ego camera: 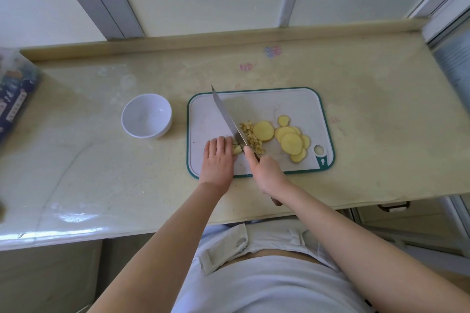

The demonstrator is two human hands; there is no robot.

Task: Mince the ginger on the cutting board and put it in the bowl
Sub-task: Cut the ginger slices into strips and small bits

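Your left hand lies palm down at the lower left of the board, fingers close together and bent at the tips, which press down on a small uncut ginger piece and pin it to the board; the thumb is tucked under and out of sight. Your right hand is wrapped round the handle of the knife, three fingers and the thumb closed on it while the index finger lies straight along the back of the blade. The blade runs slantwise from that hand toward the upper left of the board, its edge down just beside your left fingertips, with the ginger piece between them. Right of the blade, touching it, sits a loose heap of diced bits. Beyond the heap, toward the right of the board, whole slices lie flat and overlapping, one large round touching the bits. The white bowl stands upright on the counter left of the board, apart from it, with nothing showing inside. A printed packet lies at the far left edge of the frame.
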